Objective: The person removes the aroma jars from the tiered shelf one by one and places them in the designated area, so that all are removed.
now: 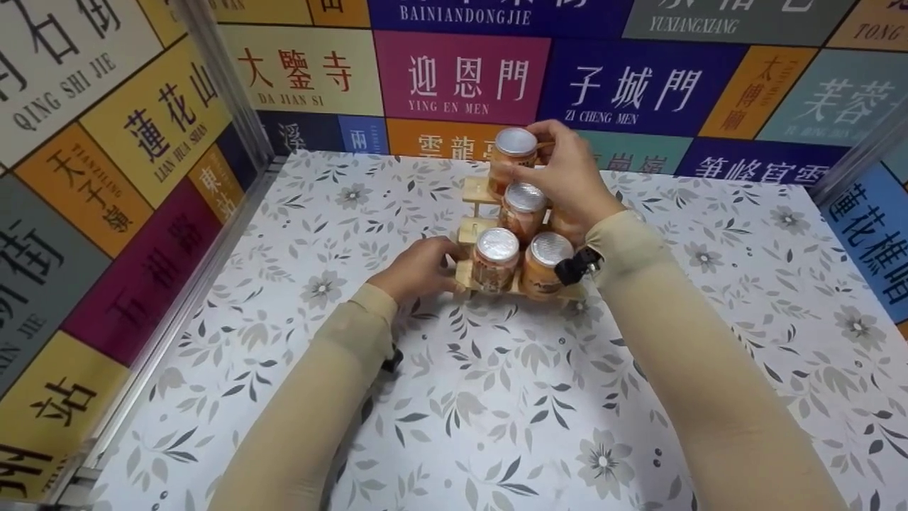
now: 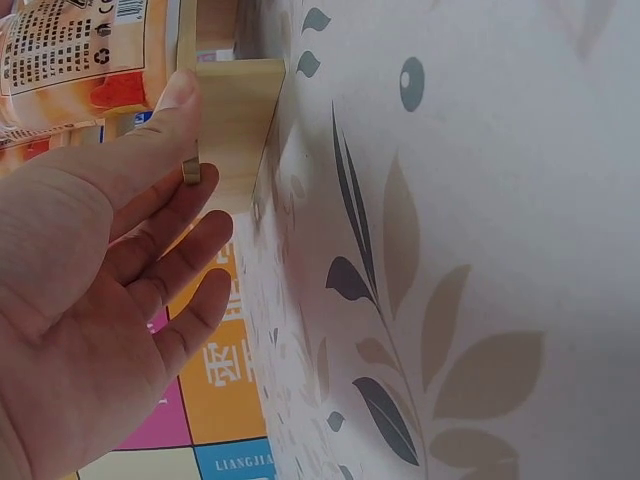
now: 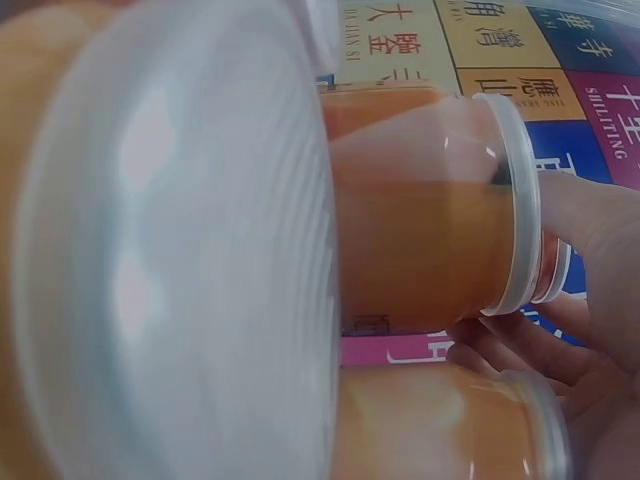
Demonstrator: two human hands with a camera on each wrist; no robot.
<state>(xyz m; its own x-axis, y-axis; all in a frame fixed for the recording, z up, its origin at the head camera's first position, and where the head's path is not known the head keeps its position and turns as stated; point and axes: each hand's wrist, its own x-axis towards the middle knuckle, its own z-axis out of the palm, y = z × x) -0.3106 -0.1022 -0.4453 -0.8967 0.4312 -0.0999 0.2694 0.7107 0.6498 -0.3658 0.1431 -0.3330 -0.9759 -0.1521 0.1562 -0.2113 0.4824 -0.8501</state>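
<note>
A small stepped wooden rack holds several glass jars of orange fruit with silvery lids. My right hand grips the jar at the top step, thumb in front and fingers behind. On the middle step stand a jar and another, partly hidden under my right hand. Two jars sit on the lowest step, the left jar and the right jar. My left hand pinches the rack's left end, its thumb against the wooden edge beside a labelled jar.
White cloth with grey leaves and flowers covers the table. Colourful panels with Chinese lettering stand right behind the rack and along both sides. A black wrist camera overlaps the front right jar in the head view.
</note>
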